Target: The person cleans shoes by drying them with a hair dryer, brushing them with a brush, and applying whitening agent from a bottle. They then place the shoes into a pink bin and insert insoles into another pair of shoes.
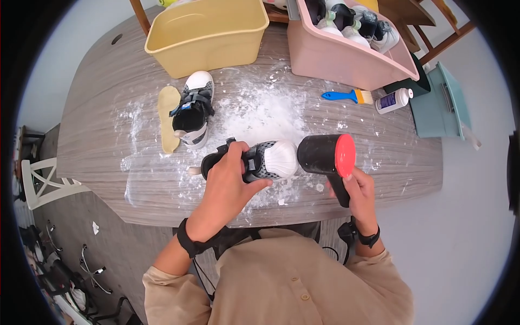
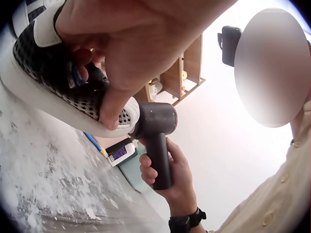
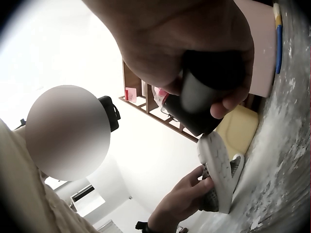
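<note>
In the head view my left hand [image 1: 225,179] grips a black-and-white sneaker [image 1: 279,160] around its strap and side, with the white toe pointing right. The left wrist view shows the thumb pressed along the mesh side of this sneaker [image 2: 60,114]. My right hand [image 1: 362,196] holds a black handheld blower [image 1: 318,154] by its handle, its red end facing away from the shoe. The blower's front end is right at the toe. Behind the left hand stands a matching sneaker [image 1: 196,100], beside a beige insole [image 1: 168,119].
White powder [image 1: 265,108] is spread over the wooden table [image 1: 390,187]. A yellow bin [image 1: 211,46] and a pink bin [image 1: 346,59] full of shoes stand at the back. A blue-handled brush [image 1: 346,96], a white bottle [image 1: 394,101] and a teal box [image 1: 441,103] are at right.
</note>
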